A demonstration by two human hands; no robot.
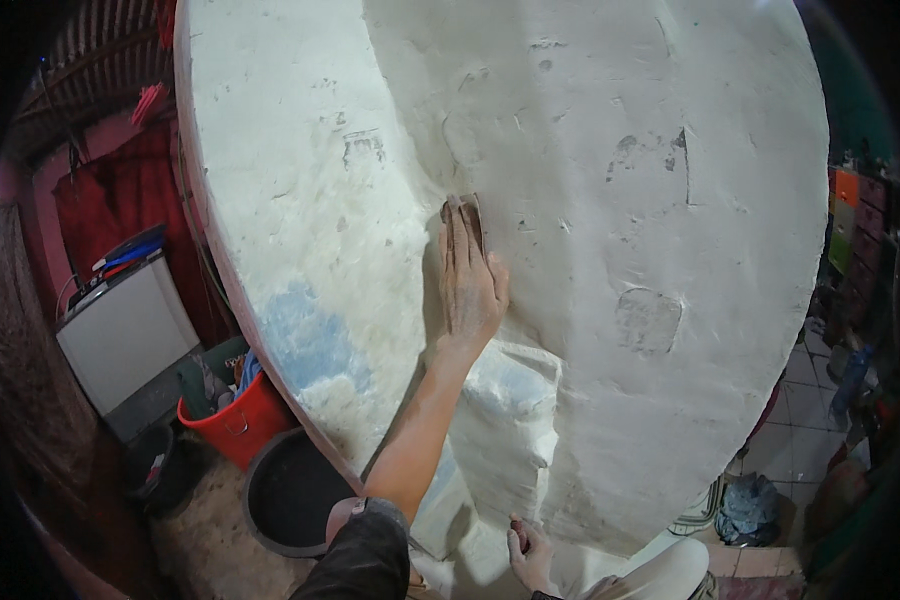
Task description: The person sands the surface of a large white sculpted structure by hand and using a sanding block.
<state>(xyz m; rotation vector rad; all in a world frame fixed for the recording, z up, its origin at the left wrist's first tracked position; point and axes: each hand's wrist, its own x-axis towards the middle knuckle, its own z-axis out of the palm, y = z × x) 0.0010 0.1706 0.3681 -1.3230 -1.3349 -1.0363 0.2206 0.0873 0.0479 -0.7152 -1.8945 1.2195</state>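
Observation:
My left hand (467, 290) reaches up and lies along a large, curved, white-coated form (630, 230). Its fingers are stretched out together over a folded brown sheet (474, 212) that looks like sandpaper, pressed flat to the form beside a shallow ridge. Pale dust covers the back of that hand. Low in the view, my right hand (533, 560) is close to the form's lower part, its fingers curled together; whatever they hold is too small to name. Grey scuffs, scratches and a pale blue patch (310, 335) mark the white surface.
At the left stand a red bucket (232, 420) with cloths in it, a black tub (288, 495) and a white boxy appliance (128, 325). On the right, a grey plastic bag (748, 508) lies on the floor near tiles, with coloured drawers (845, 215) farther back.

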